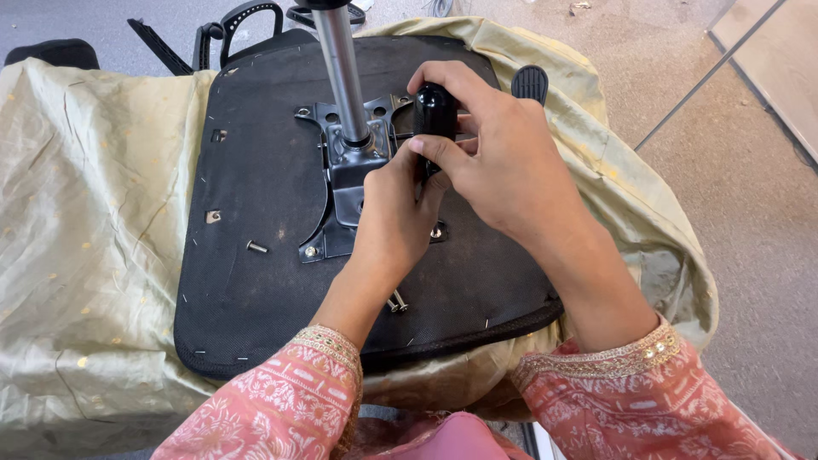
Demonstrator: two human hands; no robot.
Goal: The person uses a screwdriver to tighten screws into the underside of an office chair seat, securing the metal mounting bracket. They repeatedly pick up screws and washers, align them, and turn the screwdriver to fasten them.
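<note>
An upturned black chair seat (256,255) lies on a pale gold cloth (85,213). A dark metal bracket plate (349,162) with a silver gas cylinder (341,68) is fixed at its middle. My right hand (503,162) is wrapped around the black handle of a screwdriver (434,115) held upright over the plate's right side. My left hand (396,217) rests on the plate just below, its fingers steadying the screwdriver's lower shaft, which is hidden.
Loose screws lie on the seat: one at the left (256,247), two near my left wrist (396,302). A black lever knob (530,83) sticks out at the upper right. Black chair parts (239,25) lie beyond the seat on grey carpet.
</note>
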